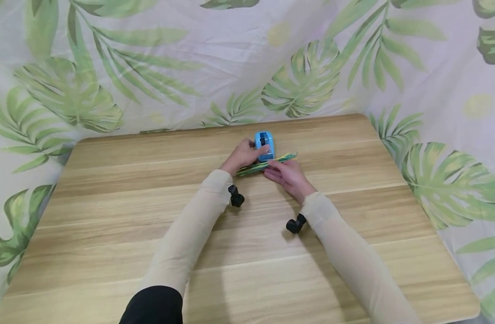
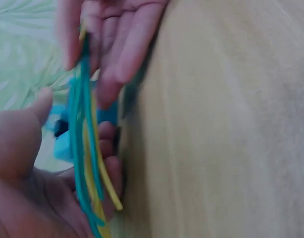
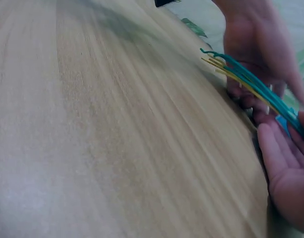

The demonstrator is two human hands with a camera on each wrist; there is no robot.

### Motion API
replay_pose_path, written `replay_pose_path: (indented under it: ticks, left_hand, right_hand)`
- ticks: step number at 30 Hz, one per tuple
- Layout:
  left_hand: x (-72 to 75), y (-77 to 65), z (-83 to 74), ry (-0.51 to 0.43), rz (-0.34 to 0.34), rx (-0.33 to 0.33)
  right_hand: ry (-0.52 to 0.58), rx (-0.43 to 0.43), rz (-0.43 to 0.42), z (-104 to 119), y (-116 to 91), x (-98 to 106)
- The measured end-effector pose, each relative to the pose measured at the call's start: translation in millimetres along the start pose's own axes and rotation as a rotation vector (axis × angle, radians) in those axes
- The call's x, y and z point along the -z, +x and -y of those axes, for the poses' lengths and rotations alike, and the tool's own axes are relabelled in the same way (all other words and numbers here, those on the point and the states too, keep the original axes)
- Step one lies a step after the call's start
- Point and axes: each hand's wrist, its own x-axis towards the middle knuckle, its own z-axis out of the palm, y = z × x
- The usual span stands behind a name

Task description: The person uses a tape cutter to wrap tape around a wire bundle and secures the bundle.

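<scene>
A small blue tape dispenser (image 1: 270,140) with a dark centre stands near the far edge of the table. My left hand (image 1: 244,155) grips it, the thumb over its top and the fingers at its left side. Just in front of the dispenser, my right hand (image 1: 289,176) pinches a bundle of thin green and yellow wires (image 1: 251,169) between thumb and fingers. In the left wrist view the wires (image 2: 87,144) hang across the front of the dispenser (image 2: 107,114) and partly hide it. Their loose ends fan out beside the left hand (image 3: 256,44) in the right wrist view.
The wood-grain table (image 1: 122,202) has rounded corners. Behind and beside it hangs a white cloth (image 1: 231,58) printed with green leaves. A black wrist camera (image 1: 236,196) sits on the left wrist and another black camera (image 1: 296,223) on the right.
</scene>
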Motion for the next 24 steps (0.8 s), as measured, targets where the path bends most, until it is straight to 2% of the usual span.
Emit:
replay_pose_path:
  ticks: [5, 7, 11, 15, 18, 21, 24]
  left_hand:
    - [25.7, -7.7, 18.2, -0.055, 0.057, -0.033]
    - [36.0, -14.2, 26.4, -0.083, 0.06, -0.019]
    - [49.0, -30.5, 41.3, -0.242, 0.086, 0.05]
    - [50.6, -49.3, 50.3, -0.45, 0.143, 0.113]
    - [47.8, -62.4, 50.8, -0.591, 0.189, 0.148]
    - [45.0, -71.4, 47.4, -0.7, 0.218, 0.16]
    - [42.5, -77.0, 42.1, -0.76, 0.228, 0.144]
  right_hand:
    - [0.098, 0.005, 0.05, -3.4, 1.8, 2.7]
    - [0.118, 0.009, 0.054, -3.9, 0.9, 4.1]
    - [0.118, 0.015, 0.056, -3.6, -3.7, 6.4]
    - [0.118, 0.034, 0.061, -1.5, -11.1, 3.9]
    - [0.129, 0.062, 0.086, 0.9, -16.2, -1.6]
    - [0.134, 0.096, 0.135, 3.2, -20.1, -8.2]
    - [0.132, 0.131, 0.178, 5.2, -23.8, -12.7]
